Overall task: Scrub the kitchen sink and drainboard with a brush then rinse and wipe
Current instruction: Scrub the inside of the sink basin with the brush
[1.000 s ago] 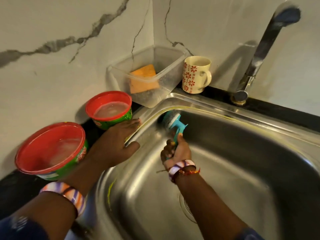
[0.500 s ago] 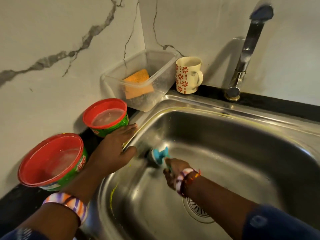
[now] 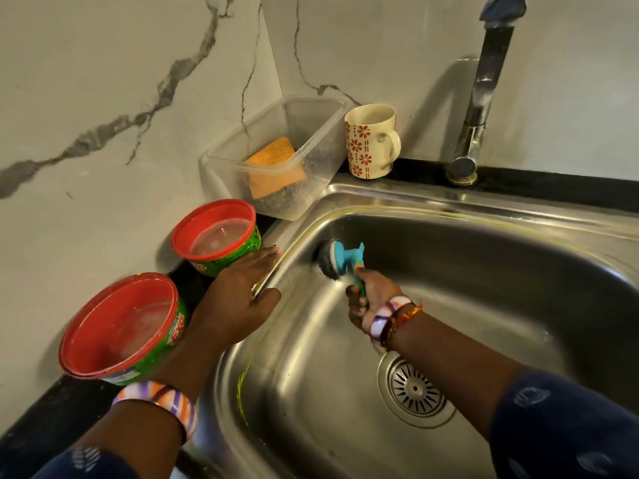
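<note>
Right grip [image 3: 371, 300] curls round the teal handle of the brush [image 3: 337, 259], whose bristle head presses on the back-left wall of the sink [image 3: 484, 305] just ahead of it. Left grip [image 3: 242, 295] lies flat, fingers straight, on the rim beside it. Short, firm strokes along the corner curve, bristles kept square to the steel, would likely serve best. No drainboard shows; bristles are blurred.

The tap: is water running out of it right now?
No, the tap shows no stream below its spout, while the right hand scrubs the sink wall with the brush.
</note>
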Motion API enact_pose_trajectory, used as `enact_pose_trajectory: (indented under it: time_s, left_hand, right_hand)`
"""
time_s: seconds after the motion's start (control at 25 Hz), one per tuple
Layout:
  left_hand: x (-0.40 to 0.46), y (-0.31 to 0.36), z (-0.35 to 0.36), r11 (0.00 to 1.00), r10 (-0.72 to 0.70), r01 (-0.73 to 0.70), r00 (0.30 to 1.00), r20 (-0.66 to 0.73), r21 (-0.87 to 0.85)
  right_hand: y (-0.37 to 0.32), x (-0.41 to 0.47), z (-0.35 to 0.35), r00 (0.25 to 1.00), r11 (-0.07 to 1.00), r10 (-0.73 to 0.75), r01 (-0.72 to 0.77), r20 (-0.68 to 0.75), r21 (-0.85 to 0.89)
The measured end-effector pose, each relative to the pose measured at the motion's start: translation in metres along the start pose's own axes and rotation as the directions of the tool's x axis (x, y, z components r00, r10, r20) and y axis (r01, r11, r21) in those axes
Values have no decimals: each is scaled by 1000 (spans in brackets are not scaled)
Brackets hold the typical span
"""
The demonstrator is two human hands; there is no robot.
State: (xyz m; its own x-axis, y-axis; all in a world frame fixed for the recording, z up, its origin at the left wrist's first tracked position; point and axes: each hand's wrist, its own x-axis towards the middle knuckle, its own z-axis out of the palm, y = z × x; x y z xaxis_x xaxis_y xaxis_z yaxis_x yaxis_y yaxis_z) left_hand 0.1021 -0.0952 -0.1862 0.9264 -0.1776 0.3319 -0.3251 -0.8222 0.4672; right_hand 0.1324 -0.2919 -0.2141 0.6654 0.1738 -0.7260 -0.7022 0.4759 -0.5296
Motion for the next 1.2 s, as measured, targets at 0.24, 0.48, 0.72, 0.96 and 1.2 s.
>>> enact_pose_trajectory:
  time_s: [0.24, 0.48, 0.72, 0.96, 1.2]
  left_hand:
    - [0, 4, -4, 997, -12, 12, 1000, 2, -74]
    - [-17, 29, -22, 998, -51, 47, 996, -74, -51]
    - [-26, 46, -56, 754, -317, 285, 947, -51, 592]
    - [-26, 39, -61, 694, -364, 240, 930, 44, 679]
    - [-20, 33, -63, 693, -368, 193, 923, 111, 695]
  right_hand:
    - [17, -10, -1, 997, 989, 56, -49, 45, -138]
    - [26, -64, -9, 968, 826, -135, 228, 212, -516]
    - [-35, -103, 79, 647, 425, -485, 763, 589, -487]
    - [-29, -41, 170, 598, -482, -461, 451, 656, -751]
    - [-30, -51, 161, 597, -575, -335, 483, 729, -660]
